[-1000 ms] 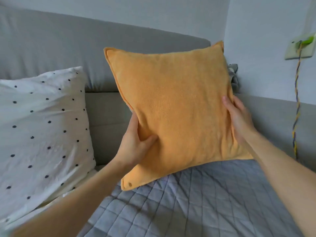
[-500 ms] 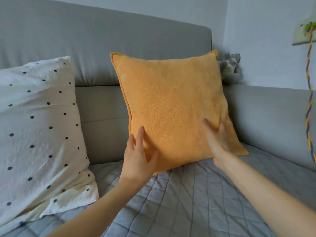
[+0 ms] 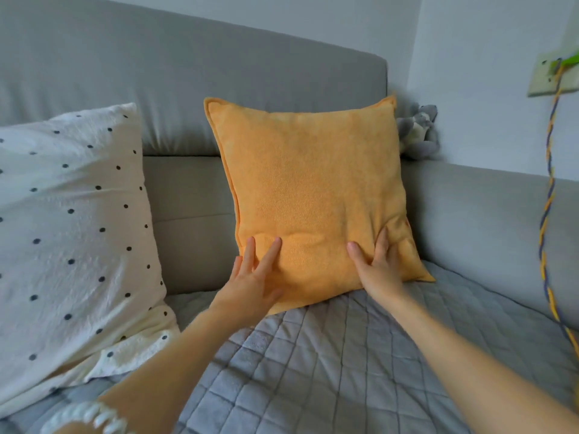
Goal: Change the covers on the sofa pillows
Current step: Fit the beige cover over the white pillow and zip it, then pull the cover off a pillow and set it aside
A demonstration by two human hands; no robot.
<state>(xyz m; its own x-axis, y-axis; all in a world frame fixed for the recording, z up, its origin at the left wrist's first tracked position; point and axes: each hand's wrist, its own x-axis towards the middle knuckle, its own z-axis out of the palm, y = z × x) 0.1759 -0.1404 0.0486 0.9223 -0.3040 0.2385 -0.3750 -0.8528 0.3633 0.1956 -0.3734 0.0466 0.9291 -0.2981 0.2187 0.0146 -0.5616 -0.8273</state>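
I'm looking into a home living room: a grey sofa (image 3: 188,73), 2 pillows, a small plush toy (image 3: 418,133).

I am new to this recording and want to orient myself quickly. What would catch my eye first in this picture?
The bright orange square fabric pillow stands upright against the grey sofa backrest at centre, with the left hand and right hand pressing flat on its lower part. To its left leans a large white pillow with black dots; a small grey plush toy sits behind the orange one.
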